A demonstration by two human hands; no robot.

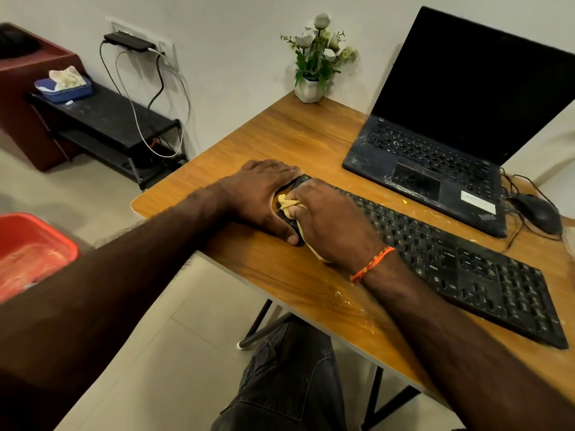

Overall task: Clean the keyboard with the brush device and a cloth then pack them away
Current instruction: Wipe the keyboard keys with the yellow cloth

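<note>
A black keyboard lies slanted across the wooden table, dusty with pale specks. My right hand grips a bunched yellow cloth and presses it on the keyboard's left end. My left hand lies flat over the keyboard's left edge, thumb at its near corner, holding it against the table. The brush device is not in view.
An open black laptop stands behind the keyboard, with a wired mouse to its right. A white flower pot sits at the far corner. A red tub is at the left, a black shelf with a blue tray beyond.
</note>
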